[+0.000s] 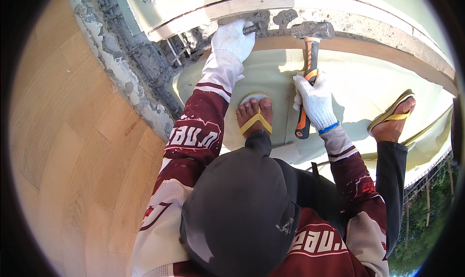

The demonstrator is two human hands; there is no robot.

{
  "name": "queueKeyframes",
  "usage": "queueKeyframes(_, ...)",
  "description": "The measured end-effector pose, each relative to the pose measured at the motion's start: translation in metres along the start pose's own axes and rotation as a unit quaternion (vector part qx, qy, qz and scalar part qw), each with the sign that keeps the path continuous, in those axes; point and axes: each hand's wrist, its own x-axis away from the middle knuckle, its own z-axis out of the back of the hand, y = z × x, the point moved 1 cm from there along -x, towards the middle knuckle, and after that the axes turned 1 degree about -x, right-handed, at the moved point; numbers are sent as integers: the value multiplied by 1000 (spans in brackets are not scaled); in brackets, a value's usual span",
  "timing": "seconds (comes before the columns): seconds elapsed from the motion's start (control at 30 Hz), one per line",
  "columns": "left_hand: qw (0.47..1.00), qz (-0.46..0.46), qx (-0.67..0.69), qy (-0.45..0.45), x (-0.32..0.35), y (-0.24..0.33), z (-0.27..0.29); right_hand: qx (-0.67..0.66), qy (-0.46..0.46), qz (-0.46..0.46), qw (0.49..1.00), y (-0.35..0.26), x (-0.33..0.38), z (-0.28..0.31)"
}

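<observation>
My left hand (233, 39), in a white knit glove, is closed around a dark metal chisel (251, 29) at the broken concrete edge (275, 21). Only a short end of the chisel sticks out to the right of the fist; the rest is hidden by the glove. My right hand (316, 101), gloved in white with a blue cuff, grips a hammer (312, 52) by its black and orange handle. The hammer's heavy grey head lies over the concrete edge, to the right of the chisel and apart from it.
Exposed steel bars (174, 52) jut from rough concrete left of my left hand. Wood-look flooring (72, 146) covers the left side. A wooden strip (232, 6) runs behind the concrete edge. My sandalled feet stand on pale green sheeting (286, 112); greenery (426, 228) shows beyond an edge at lower right.
</observation>
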Motion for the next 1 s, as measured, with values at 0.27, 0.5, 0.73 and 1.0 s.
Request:
queueKeyframes(0.27, 999, -40, -2, 34, 11, -18, -1, 3, -4, 22, 1000, 0, 1, 0)
queueKeyframes(0.5, 999, 19, -45, -20, -6, -27, -1, -1, 13, 9, 1000, 3, -1, 0)
queueKeyframes(0.73, 994, 106, -5, -19, -1, -28, 7, 6, -2, 23, 1000, 2, -2, 0)
queueKeyframes(1.0, 983, 51, -133, -117, 0, -23, 2, 18, -5, 18, 1000, 3, -2, 2)
